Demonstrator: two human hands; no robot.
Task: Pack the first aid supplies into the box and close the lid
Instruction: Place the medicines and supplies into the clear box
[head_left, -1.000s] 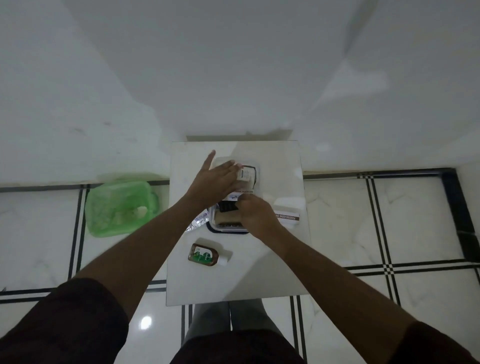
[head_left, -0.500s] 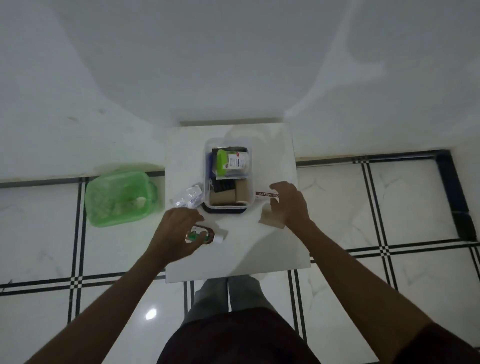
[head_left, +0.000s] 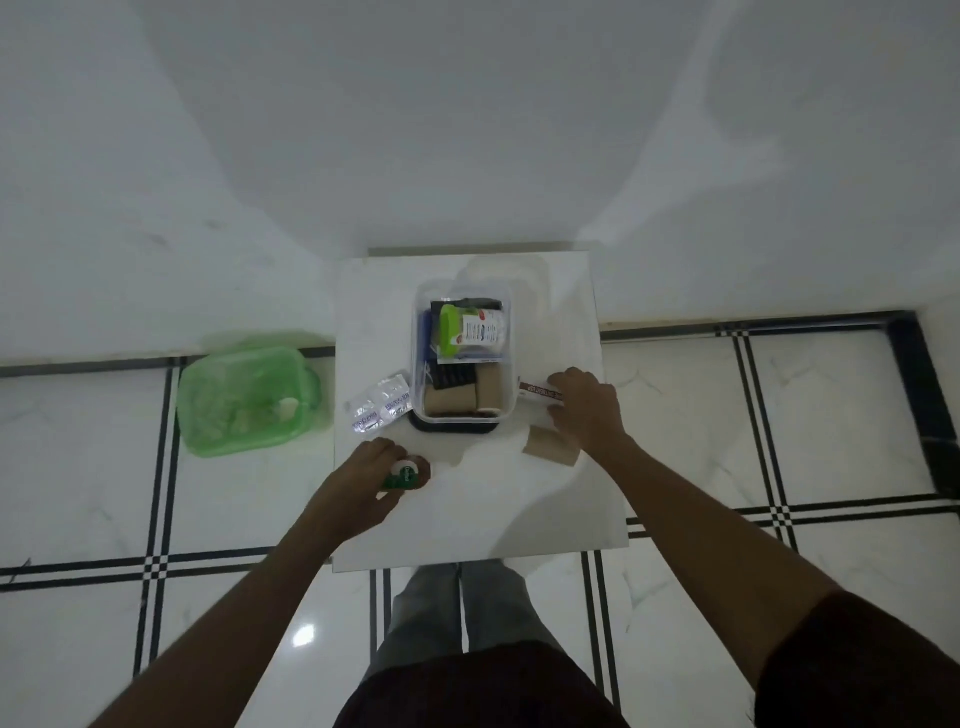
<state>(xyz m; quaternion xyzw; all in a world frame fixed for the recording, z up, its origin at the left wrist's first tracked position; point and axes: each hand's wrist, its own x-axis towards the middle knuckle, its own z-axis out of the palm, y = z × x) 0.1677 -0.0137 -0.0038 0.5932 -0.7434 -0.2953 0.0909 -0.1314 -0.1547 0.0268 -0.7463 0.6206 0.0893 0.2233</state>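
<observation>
The box (head_left: 462, 364) sat open mid-table, already pretty stuffed: a green-capped pack (head_left: 467, 330) up top at the far end, tan rolls (head_left: 451, 401) at the near end. It looked parked on its dark lid (head_left: 453, 427), which peeked out along the near edge, probably so the lid stayed handy for closing.

You had your left hand (head_left: 363, 480) curled round the little bottle (head_left: 406, 474) on the table near you, fingers wrapped on it, looks like a grab so it could go in next. Your right hand (head_left: 587, 408) was down on the white carton (head_left: 540, 391) just right of the box, fingers closing over its end; I couldn't tell if it was actually gripped yet. A tan wrap (head_left: 550, 449) lay under your right wrist, and foil blister packs (head_left: 380, 406) sat touching the box's left side, so there was stuff left to pack.

Green basket (head_left: 244, 400) on the floor to the left, not part of this I'd guess.
</observation>
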